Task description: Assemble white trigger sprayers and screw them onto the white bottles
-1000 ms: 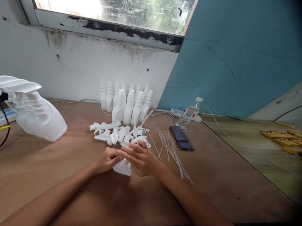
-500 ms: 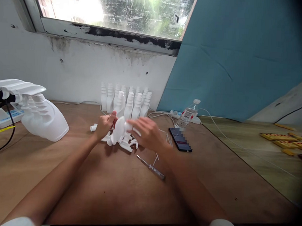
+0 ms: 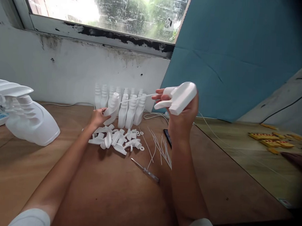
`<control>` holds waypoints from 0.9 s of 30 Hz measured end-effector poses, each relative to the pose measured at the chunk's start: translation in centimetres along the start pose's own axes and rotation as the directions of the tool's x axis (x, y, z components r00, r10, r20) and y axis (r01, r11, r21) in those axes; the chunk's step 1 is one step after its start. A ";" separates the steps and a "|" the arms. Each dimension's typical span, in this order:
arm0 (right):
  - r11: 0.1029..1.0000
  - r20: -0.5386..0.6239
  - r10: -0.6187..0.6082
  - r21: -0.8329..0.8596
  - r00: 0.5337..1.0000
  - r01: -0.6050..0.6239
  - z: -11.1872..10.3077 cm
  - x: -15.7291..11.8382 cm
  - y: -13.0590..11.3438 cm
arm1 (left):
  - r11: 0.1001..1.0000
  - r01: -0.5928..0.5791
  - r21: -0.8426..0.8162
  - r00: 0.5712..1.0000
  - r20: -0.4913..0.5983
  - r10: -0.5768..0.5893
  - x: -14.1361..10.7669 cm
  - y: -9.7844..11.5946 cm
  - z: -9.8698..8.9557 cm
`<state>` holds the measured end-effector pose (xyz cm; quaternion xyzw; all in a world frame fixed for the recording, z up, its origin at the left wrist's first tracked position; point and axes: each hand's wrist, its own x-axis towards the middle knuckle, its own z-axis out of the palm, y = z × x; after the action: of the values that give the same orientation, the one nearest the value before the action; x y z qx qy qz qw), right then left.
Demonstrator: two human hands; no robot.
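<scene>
My right hand (image 3: 187,116) is raised, wrapped around a white trigger spray head (image 3: 183,96). From the head's collar a thin dip tube (image 3: 152,95) points left toward the bottles. My left hand (image 3: 98,118) grips a white bottle (image 3: 113,106), which tilts slightly and has an open neck. Behind and beside it stand several more white bottles (image 3: 131,108) in rows, close to the wall. Below them lies a heap of white spray-head parts (image 3: 116,140). Loose thin tubes (image 3: 161,149) are scattered to the right of the heap.
A screwdriver (image 3: 145,170) lies in front of the heap. My right arm partly covers a phone (image 3: 167,135). On the left a large white jug (image 3: 35,120) stands near a power strip (image 3: 0,118). A cable (image 3: 153,115) runs behind the bottles. Yellow pieces (image 3: 271,139) are at the far right.
My right hand has risen to the right with a spray head and tube. My left hand has moved from the heap onto a bottle. The view has shifted slightly.
</scene>
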<state>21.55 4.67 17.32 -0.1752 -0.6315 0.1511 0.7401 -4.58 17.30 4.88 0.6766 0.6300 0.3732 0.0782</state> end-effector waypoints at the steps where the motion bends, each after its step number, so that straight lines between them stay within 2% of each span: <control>1: 1.000 -0.021 -0.010 0.009 1.000 0.010 -0.1 0.0 -0.1 | 1.000 -0.007 0.019 1.000 -0.022 0.008 -0.2 0.2 -1.1; 5: 1.000 -0.106 0.010 -0.012 0.994 -0.011 -0.5 0.2 -0.3 | 0.982 -0.087 0.166 0.982 -0.152 0.113 -0.7 0.6 -5.2; 8: 0.999 -0.120 0.035 -0.008 0.992 -0.036 -0.3 0.2 -0.4 | 0.948 -0.140 0.286 0.950 -0.231 0.210 -1.0 0.4 -7.0; 13: 0.999 -0.102 0.033 -0.037 0.994 -0.037 0.2 -0.1 -0.3 | 0.932 -0.200 0.303 0.927 -0.249 0.280 -1.1 0.3 -7.7; 18: 0.995 -0.084 0.028 -0.089 0.996 -0.035 0.2 -0.1 -0.5 | 0.931 -0.244 0.272 0.923 -0.231 0.309 -1.5 1.5 -7.9; 22: 0.991 -0.035 0.120 -0.056 0.992 -0.121 0.3 -0.4 -0.1 | 0.923 -0.310 0.227 0.929 -0.136 0.345 -2.7 3.6 -9.4; 25: 0.983 0.040 0.175 -0.058 0.984 -0.173 0.8 -0.8 0.5 | 0.927 -0.346 0.142 0.938 0.039 0.344 -4.3 5.9 -10.9; 27: 0.977 0.102 0.204 -0.083 0.974 -0.196 1.3 -1.2 0.8 | 0.923 -0.374 0.086 0.920 0.161 0.358 -5.4 7.3 -11.7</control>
<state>20.04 4.92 16.11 -0.2561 -0.6555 0.2115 0.6783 -5.42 6.67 15.20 0.8107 0.5054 0.2952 0.0128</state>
